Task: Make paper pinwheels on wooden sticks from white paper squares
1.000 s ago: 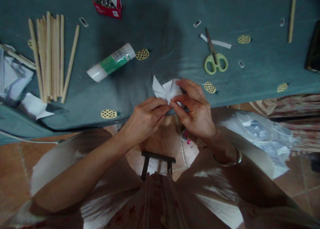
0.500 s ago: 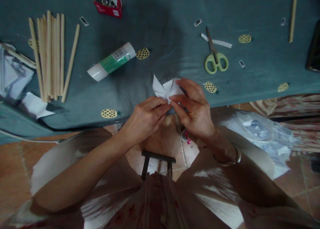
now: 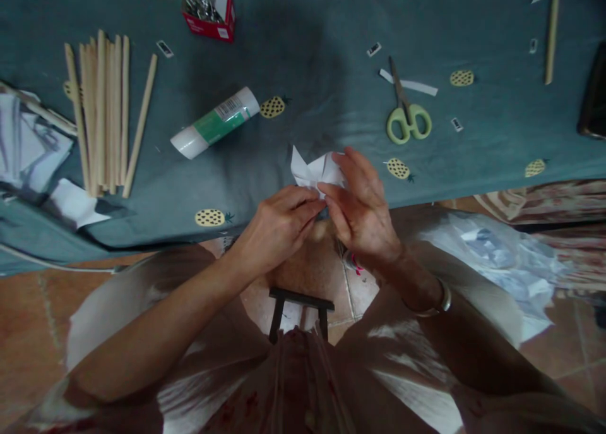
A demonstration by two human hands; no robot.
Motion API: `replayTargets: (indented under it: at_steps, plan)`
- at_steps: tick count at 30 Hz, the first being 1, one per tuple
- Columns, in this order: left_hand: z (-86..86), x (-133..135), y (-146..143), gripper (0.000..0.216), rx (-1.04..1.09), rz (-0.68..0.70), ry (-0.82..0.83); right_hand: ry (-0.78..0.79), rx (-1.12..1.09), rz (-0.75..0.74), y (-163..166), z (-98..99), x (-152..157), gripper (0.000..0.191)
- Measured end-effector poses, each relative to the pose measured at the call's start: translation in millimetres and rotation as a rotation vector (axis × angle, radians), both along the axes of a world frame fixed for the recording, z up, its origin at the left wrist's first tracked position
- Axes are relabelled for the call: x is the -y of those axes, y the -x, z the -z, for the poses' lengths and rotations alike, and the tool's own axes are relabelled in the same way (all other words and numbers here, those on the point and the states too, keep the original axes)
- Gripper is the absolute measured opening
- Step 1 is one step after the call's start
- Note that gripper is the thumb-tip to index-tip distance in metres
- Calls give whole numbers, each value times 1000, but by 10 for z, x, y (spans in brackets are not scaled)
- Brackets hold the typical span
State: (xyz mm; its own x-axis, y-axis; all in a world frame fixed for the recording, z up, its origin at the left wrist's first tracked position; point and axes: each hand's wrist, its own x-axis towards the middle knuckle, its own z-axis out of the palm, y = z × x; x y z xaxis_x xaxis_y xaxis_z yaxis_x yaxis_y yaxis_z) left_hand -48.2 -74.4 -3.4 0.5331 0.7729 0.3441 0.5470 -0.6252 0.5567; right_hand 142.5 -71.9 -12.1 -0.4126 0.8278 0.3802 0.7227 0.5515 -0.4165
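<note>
Between my hands, at the table's near edge, is a white paper pinwheel (image 3: 307,170) with pointed, curled blades. My left hand (image 3: 281,222) pinches its lower left side between thumb and fingers. On the other side my right hand (image 3: 362,206) grips the paper, its thumb and fingertips pressed near the middle and the upper fingers along the right blade. The fingertips cover part of the paper's centre. A glue stick (image 3: 215,123) with a green label lies beyond my left hand. Scissors (image 3: 408,115) with light green handles rest past my right hand, beside a thin paper strip (image 3: 416,86).
Several wooden sticks (image 3: 101,118) lie at the left, near folded white papers (image 3: 28,143). A red box (image 3: 211,26) of metal pieces stands at the back. Another stick (image 3: 552,39) and a dark object (image 3: 594,96) are at the right. A plastic bag (image 3: 497,251) lies below the table edge.
My right fingers have shifted slightly on the paper, with the thumb nearer its centre. My left hand keeps its pinch. The whole view has moved a little.
</note>
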Motion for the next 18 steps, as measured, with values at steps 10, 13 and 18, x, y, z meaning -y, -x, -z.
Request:
replayTargets:
  at_steps: [10,13,18]
  plan:
    - [-76,-31,71,19,20,-29,37,77,-12,-34,-27,-16,11,30]
    - [-100,-76,135,19,44,-79,59,82,-22,-51,-23,-18,10,31]
    - [-104,-190,257,19,84,-257,146,41,-19,-42,-14,-4,-14,30]
